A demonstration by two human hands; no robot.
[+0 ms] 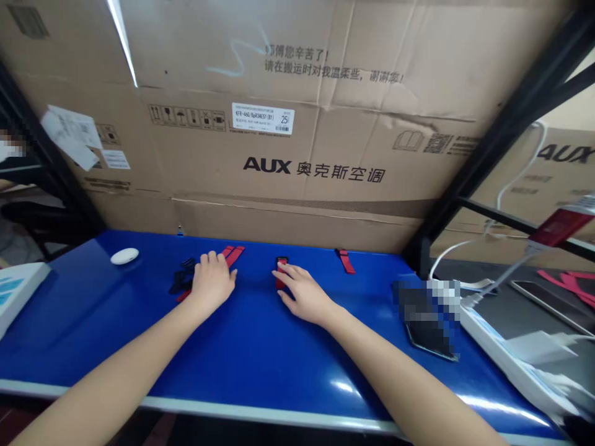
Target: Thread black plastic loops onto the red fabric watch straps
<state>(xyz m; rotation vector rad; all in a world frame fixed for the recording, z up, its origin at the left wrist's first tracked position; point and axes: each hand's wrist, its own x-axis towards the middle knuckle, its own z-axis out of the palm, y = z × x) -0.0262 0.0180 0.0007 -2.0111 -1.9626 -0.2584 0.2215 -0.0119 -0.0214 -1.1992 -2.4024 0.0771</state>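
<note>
My left hand [212, 280] lies flat, fingers stretched, on a pile of red straps [233, 253] and black straps [182, 276] near the back of the blue table [242, 347]. My right hand [303, 292] rests palm down with its fingertips on a short red strap with a black buckle [281, 262]. Another short red strap [346, 261] lies alone further right, untouched.
A large AUX cardboard box [297, 124] stands against the table's back edge. A white oval object [124, 256] sits at the back left, a white box [16, 288] at the left edge. A phone [430, 322], a white power strip [511, 359] and cables lie right, beside a black rack post [493, 142].
</note>
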